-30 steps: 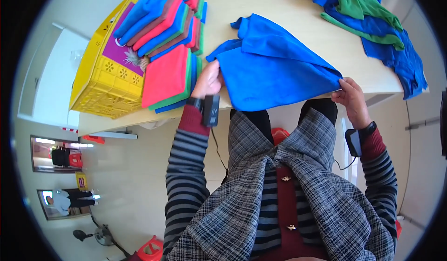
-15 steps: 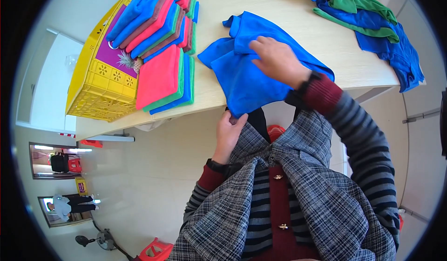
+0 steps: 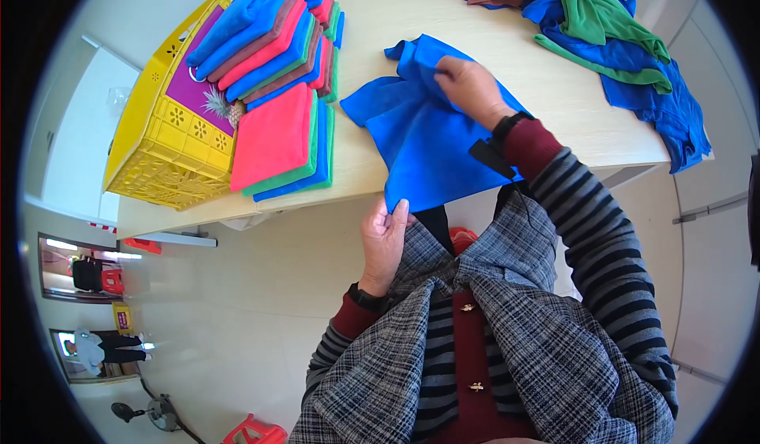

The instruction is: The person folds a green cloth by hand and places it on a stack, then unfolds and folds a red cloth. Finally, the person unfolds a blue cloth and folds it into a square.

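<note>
A bright blue square of soft cloth (image 3: 427, 139) lies half on the pale wooden tabletop (image 3: 546, 103), its near corner hanging over the table's front edge; the left hand (image 3: 385, 242) sits just below that edge with thumb and fingers pinched shut on the hanging corner, the fabric rising straight up from the fingertips; the right hand (image 3: 471, 87) rests on the far part of the same cloth, palm down, its fingers curled and closed on a raised fold near the cloth's upper edge — whether they truly grip it or only press it I cannot tell; a dark watch strap (image 3: 507, 123) rings that wrist, just behind the knuckles; to the left of the left hand's fingers, and above them, a neat stack of folded cloths in pink, green, blue and brown (image 3: 281, 72) stands on the table, its bottom edge close to the table's front, near the blue cloth but not touching it; beyond that stack sits a yellow perforated plastic crate (image 3: 162, 139), part of the stack leaning over its rim; well beyond the right hand's fingertips, toward the far right of the table, a loose heap of unfolded green, blue and brown cloths (image 3: 609, 32) sprawls — one blue piece trailing over the table's right corner.
</note>
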{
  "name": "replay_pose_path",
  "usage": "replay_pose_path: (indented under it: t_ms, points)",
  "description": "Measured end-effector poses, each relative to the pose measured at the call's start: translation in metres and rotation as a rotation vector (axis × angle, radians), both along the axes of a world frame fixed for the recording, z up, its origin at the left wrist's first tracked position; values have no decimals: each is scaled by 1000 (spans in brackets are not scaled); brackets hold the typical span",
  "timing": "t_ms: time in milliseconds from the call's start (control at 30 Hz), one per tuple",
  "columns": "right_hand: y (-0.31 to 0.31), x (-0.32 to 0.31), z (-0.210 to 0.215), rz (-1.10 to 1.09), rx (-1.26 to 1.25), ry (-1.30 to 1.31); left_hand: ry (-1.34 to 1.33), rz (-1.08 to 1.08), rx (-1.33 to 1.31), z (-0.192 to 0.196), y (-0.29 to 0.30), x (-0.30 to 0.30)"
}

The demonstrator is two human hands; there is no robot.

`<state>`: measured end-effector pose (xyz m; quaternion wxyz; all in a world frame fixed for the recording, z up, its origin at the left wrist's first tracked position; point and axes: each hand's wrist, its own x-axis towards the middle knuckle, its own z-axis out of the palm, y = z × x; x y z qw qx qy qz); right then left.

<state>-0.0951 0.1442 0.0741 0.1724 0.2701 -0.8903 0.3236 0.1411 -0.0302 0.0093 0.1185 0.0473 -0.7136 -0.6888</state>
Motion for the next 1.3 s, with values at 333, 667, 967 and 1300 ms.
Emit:
replay_pose_path:
  t_ms: [333, 667, 967, 1300]
  points:
    - [8, 112, 75, 296, -314, -35, 503, -38, -486, 91, 6, -30]
    - [21, 146, 63, 277, -246, -214, 444, -8, -308, 72, 18, -41]
    - [20, 146, 54, 309, -221, -107, 556, 55, -516, 85, 26, -41]
    - [25, 145, 58, 317, -217, -249, 587, 36, -496, 85, 28, -45]
